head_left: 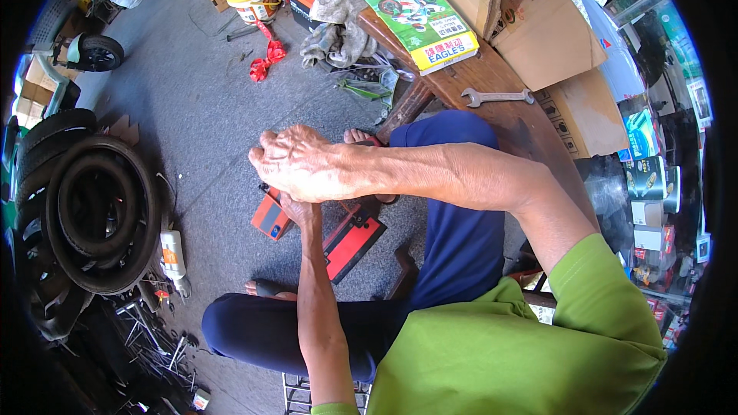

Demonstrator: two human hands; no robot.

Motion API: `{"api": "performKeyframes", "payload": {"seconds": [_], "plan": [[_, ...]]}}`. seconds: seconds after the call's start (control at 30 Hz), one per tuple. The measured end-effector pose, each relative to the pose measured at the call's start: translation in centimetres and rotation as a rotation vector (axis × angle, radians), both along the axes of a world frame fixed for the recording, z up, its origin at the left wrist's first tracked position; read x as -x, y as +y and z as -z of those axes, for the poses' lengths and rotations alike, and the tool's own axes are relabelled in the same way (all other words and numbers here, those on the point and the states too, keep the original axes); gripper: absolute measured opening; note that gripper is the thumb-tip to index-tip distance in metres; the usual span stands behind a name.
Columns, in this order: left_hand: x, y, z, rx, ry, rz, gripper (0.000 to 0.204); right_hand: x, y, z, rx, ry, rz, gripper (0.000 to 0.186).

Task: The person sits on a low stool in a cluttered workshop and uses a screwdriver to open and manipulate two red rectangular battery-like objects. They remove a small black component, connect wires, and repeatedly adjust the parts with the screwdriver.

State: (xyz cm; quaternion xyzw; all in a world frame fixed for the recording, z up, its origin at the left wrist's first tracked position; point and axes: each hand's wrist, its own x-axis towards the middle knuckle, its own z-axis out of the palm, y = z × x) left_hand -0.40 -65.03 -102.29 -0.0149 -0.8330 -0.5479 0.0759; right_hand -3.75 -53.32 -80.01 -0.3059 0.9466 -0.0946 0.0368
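we see our right hand [304,163] crossed over in front, fingers curled down into a loose fist, knuckles up; we cannot tell what it grips, if anything. our left hand [298,209] sits right under it, mostly hidden by the right hand, so we cannot tell how open it is. just below both hands lies a red and black flat box [347,244] on the grey floor, with a small orange box [270,219] just left of the left hand, touching or nearly so. far left of the hands is a stack of tyres [96,215]. up and right of the hands, a wrench [498,96] lies on a wooden bench [492,69], beside a green and yellow box [421,19].
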Motion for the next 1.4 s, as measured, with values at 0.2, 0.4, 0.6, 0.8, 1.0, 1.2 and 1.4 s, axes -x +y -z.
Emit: {"api": "performKeyframes", "payload": {"seconds": [0.2, 0.4, 0.6, 0.8, 1.0, 1.2, 1.4], "plan": [[0.0, -0.6, 2.1, 0.000, 0.028, -0.018, 0.050, -0.5, -0.6, -0.3, 0.012, 0.054, -0.015, 0.050], [0.3, 0.3, 1.0, 0.074, 0.023, 0.027, 0.051, -0.2, 0.1, -0.5, -0.036, 0.011, 0.024, 0.050], [-0.1, -0.4, 2.2, -0.205, 0.037, -0.014, 0.052, 0.1, -0.9, -0.5, -0.036, 0.045, 0.022, 0.049], [-0.1, 0.3, 1.2, -0.151, -0.007, -0.084, 0.055, 0.0, -0.9, -0.8, -0.044, -0.089, 0.074, 0.045], [0.1, -0.2, 0.2, -0.121, -0.110, -0.028, 0.053, 0.5, -0.8, -0.9, -0.052, -0.025, 0.055, 0.041], [-0.1, 0.3, 0.5, -0.054, 0.039, -0.029, 0.043, -0.2, -0.6, -0.8, 0.039, -0.008, 0.052, 0.034], [-0.4, 0.4, 0.8, -0.150, 0.021, -0.041, 0.049, 0.4, -0.5, 0.2, -0.016, 0.002, 0.063, 0.033]]}}
